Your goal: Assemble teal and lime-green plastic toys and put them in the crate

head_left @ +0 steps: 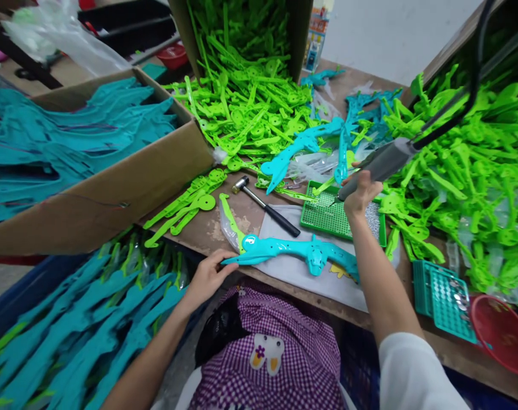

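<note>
My left hand (208,278) pinches the pointed left end of a blue plastic part (284,249), which lies on a grey cloth (280,219) at the bench's near edge. A green arm with a clear curved piece (229,226) sticks up from that part's left end. My right hand (362,193) is wrapped around a grey electric screwdriver (378,165) with a black cord. Its tip points down over a green perforated tray (327,219), where small silvery screws (372,219) lie at the right side. Left of the tray rests a hammer (267,208) with a black handle.
A cardboard box (156,171) of blue parts stands at left, above a blue bin with more parts (101,319). Green parts (254,114) spill from a box at the back; another heap (485,171) fills the right. Teal trays (451,304) and a red bowl (502,333) sit front right.
</note>
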The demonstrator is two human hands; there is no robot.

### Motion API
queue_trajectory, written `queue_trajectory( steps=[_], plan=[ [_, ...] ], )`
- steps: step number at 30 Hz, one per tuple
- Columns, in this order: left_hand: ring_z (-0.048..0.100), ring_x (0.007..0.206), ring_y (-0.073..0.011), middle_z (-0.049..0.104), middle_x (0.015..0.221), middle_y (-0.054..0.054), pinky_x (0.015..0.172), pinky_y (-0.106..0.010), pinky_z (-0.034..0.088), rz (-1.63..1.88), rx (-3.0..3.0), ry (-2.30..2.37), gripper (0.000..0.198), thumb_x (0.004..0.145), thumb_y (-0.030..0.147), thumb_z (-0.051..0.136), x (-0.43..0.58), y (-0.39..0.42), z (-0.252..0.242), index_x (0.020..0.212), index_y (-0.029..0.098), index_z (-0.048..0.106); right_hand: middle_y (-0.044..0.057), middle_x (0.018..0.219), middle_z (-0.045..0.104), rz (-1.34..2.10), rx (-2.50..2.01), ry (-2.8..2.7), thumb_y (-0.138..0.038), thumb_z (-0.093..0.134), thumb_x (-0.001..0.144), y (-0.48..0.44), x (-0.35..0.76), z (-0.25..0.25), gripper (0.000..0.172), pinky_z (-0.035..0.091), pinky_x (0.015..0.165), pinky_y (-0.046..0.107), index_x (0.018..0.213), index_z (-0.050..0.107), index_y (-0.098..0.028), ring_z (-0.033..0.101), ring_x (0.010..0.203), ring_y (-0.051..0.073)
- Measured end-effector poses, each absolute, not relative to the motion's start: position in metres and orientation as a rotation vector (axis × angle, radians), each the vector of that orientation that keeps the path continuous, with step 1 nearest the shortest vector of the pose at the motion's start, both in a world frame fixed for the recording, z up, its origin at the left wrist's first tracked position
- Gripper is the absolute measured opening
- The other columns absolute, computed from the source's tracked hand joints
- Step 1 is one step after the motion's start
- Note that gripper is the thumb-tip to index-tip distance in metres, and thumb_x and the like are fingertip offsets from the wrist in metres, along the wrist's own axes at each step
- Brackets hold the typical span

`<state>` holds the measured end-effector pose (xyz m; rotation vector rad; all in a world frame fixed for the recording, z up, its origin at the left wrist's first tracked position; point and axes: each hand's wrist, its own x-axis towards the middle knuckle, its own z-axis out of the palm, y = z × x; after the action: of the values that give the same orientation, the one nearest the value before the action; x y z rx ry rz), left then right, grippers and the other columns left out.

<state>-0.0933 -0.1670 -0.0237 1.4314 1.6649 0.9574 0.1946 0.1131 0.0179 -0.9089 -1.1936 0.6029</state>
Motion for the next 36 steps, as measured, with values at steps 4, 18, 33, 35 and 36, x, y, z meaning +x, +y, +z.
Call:
queue_trajectory(
  steps=[4,18,33,35,36],
  plan=[
    [0.061,0.092,-0.0185,0.064,0.096,-0.005,0.083,-0.029,0.046,0.956,1.554,1.717,0.021,0.091,0.034,0.056,-0.09,-0.161,-0.024,0.103,0.019,0.065,-0.004,0.052,0.049,0.564,-0.918,-1.154,-0.072,0.045,0.079,0.102,0.195,0.034,0.056,0.041,0.041,0.025,0.076,0.063,-0.019,0.05,0.041,0.011],
    [0.063,0.083,-0.0178,0.068,0.096,-0.006,0.075,-0.029,0.051,1.121,1.4,1.723,0.028,0.081,0.038,0.068,-0.082,-0.154,-0.035,0.102,0.018,0.066,-0.004,0.056,0.052,0.932,-0.676,-1.209,-0.078,0.045,0.071,-0.022,0.092,0.059,0.057,0.04,0.037,0.026,0.079,0.059,-0.022,0.053,0.04,0.013],
    [0.065,0.061,-0.0155,0.07,0.067,-0.003,0.07,-0.033,0.058,1.332,0.399,1.392,0.044,0.046,0.043,0.089,-0.08,-0.145,-0.035,0.072,0.012,0.072,0.005,0.062,0.062,1.233,-0.609,-1.362,-0.079,0.047,0.069,-0.057,0.032,0.014,0.058,0.045,0.04,0.028,0.067,0.059,-0.022,0.064,0.06,0.021],
    [0.065,0.061,-0.0153,0.07,0.067,-0.002,0.07,-0.032,0.058,1.344,0.406,1.391,0.042,0.047,0.043,0.089,-0.08,-0.146,-0.037,0.072,0.012,0.072,0.005,0.061,0.062,1.244,-0.574,-1.36,-0.075,0.05,0.07,-0.056,0.03,0.012,0.055,0.043,0.039,0.027,0.066,0.06,-0.022,0.064,0.058,0.02],
    [0.065,0.061,-0.0153,0.07,0.067,-0.002,0.07,-0.032,0.059,1.347,0.409,1.392,0.042,0.047,0.043,0.089,-0.08,-0.146,-0.038,0.072,0.013,0.072,0.004,0.062,0.063,1.249,-0.556,-1.363,-0.073,0.052,0.071,-0.056,0.029,0.012,0.053,0.043,0.04,0.026,0.066,0.06,-0.021,0.063,0.056,0.019]
  ],
)
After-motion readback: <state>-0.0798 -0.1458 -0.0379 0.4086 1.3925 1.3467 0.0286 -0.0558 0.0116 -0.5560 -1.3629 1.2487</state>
